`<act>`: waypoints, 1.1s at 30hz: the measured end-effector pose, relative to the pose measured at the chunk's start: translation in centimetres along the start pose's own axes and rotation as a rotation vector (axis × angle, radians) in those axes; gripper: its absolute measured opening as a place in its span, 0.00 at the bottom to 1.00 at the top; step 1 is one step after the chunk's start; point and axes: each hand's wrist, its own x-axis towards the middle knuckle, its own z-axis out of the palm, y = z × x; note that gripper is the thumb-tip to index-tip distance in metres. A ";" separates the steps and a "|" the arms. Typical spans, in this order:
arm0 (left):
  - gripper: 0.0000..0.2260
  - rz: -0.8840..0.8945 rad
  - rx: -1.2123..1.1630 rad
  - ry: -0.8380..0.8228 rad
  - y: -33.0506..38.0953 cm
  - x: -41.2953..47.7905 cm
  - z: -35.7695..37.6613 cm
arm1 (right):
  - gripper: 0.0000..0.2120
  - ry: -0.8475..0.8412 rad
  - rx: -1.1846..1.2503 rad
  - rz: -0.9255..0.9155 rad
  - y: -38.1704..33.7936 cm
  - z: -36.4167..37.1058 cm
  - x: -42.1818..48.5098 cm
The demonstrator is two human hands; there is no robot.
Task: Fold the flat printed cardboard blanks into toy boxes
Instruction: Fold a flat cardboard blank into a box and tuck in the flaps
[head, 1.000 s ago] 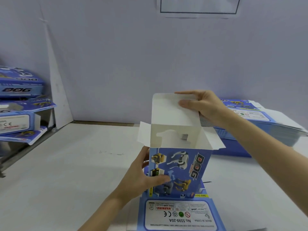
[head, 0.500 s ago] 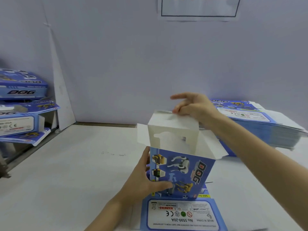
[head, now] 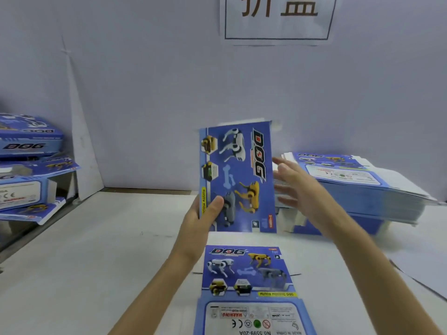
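A blue printed toy box (head: 238, 177) was held upright above the desk (head: 96, 262), near the middle of the view, with its "DOG" face and pictured robot dogs turned toward the camera. A strip of white flap was seen along its top edge; how deep the box stood behind that face could not be told.

The left hand (head: 202, 216) was closed on the lower left edge of the box, the thumb (head: 216, 204) pressed flat on the printed face and the fingers hidden behind the card. The right hand (head: 297, 187) was held open just beside the right edge of the box, its fingers spread and nearly straight, the palm turned toward the box. Nothing was gripped by it, and whether its fingertips touched the box edge could not be told.

A flat printed blank (head: 246, 286) was laid on the desk below the held box, with its warning panel nearest the camera. A thick stack of flat blanks (head: 362, 189) was set on the desk at the right, behind the right hand. At the left edge, several folded DOG boxes (head: 26, 143) were piled up. A paper sign (head: 278, 18) with large characters was fixed to the wall above.
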 end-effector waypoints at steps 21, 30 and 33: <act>0.16 0.201 0.210 0.188 4.3 0.8 0.7 | 0.42 0.028 0.220 -0.198 0.2 2.5 -2.0; 0.26 0.132 0.279 0.289 4.6 0.9 0.4 | 0.31 -0.004 0.155 -0.171 0.2 2.9 -2.2; 0.27 0.042 0.269 0.262 4.9 1.0 0.3 | 0.33 0.025 0.196 -0.141 0.3 3.0 -2.2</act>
